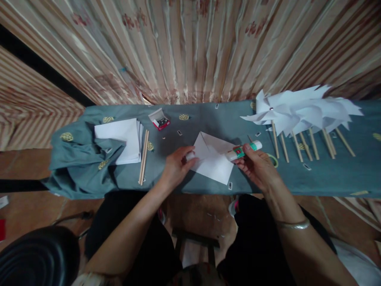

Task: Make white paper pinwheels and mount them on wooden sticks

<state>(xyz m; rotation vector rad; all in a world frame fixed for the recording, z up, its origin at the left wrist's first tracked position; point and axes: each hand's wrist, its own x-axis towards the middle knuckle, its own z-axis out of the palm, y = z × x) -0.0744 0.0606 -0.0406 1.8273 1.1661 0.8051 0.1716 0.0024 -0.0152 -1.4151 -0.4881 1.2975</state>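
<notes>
My right hand (254, 165) is closed around a glue stick (239, 151) with a green and white label, held above the right side of a white paper square (214, 167). Cut or crease lines run inward from the square's corners. On the left, my left hand (177, 165) pinches a small white cap (190, 155) between thumb and fingers, at the square's left edge. Beside my right hand a light green loop (273, 160) shows; the rest of that item is hidden behind the hand.
Several paper pinwheels (309, 113) on wooden sticks lie at the right of the cloth-covered table (208, 115). To the left are stacked white paper (119, 139), wooden sticks (143, 157) and an open red box (160, 121) of small dark pins. A corrugated curtain (190, 51) hangs behind.
</notes>
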